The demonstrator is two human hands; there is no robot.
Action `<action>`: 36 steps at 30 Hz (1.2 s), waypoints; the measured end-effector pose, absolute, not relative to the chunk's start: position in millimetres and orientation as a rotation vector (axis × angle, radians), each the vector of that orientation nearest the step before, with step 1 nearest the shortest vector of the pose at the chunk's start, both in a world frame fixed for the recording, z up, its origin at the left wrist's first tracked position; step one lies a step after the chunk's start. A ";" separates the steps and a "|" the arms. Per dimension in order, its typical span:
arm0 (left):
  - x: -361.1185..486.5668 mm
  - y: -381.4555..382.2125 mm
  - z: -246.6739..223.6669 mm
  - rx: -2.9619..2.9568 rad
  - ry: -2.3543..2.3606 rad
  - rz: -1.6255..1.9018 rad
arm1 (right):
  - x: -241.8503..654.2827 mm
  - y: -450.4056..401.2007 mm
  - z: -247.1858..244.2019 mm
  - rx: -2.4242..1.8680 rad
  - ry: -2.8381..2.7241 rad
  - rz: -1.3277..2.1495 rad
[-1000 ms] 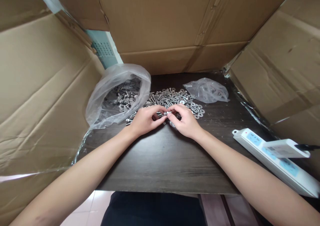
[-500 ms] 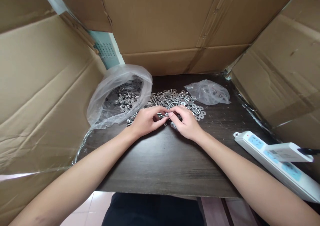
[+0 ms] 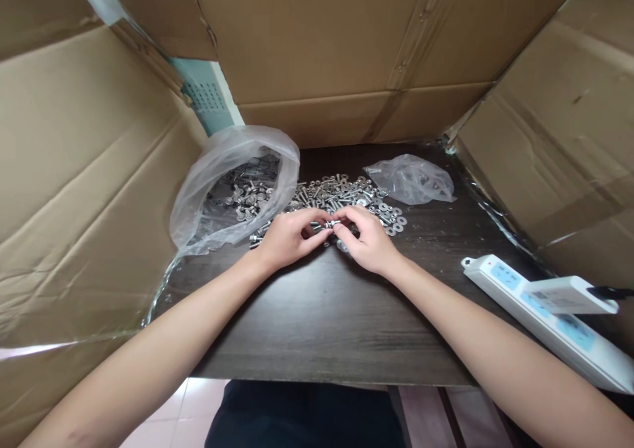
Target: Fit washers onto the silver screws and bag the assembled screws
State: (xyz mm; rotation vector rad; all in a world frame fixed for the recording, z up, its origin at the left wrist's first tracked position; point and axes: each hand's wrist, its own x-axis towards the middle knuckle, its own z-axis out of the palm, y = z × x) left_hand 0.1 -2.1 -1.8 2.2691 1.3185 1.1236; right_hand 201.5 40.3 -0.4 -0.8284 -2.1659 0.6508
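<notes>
So from where I'm standing, the hands have barely moved, but the little bolt point(image 3: 331, 224) shows again. Half a second ago the right thumb tip was covering most of it; now the shank pokes out between the fingertips. I'd read that as the right fingers shifting their hold, with the bolt staying up at the fingertips.

Left hand point(image 3: 287, 240): thumb and index finger pinching the bolt. Right hand point(image 3: 369, 240): thumb and index curled close around the other end, but I honestly can't tell if they're pressing on it. The bolt sits between the two hands, right in front of the hardware pile point(image 3: 337, 190) in the middle of the bench point(image 3: 321, 322).

Elbow room: best toward the near edge, where it's dark wood from the wrists to the lip. Left is tighter, with the big plastic bag point(image 3: 185, 217) by that edge and loose bolts just beside the left knuckles. Small bag point(image 3: 411, 178) is near the far right corner, and the power strip point(image 3: 480, 276) runs along the right edge, next to the right forearm. Cardboard walls point(image 3: 545, 137) box in the back and both sides.
</notes>
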 end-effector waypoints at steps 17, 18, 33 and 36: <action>1.2 -2.5 -0.3 2.256 1.306 1.152 | 201.1 40.5 -0.7 -0.808 -2.157 0.659; 1.2 -2.4 -0.2 2.259 1.306 1.150 | 201.1 40.7 -1.2 -0.808 -2.157 0.656; -0.3 -1.3 -1.8 2.293 1.313 1.131 | 201.4 40.3 -0.7 -0.791 -2.142 0.656; -0.7 -1.3 -2.3 2.292 1.310 1.131 | 201.1 40.4 -1.4 -0.787 -2.143 0.647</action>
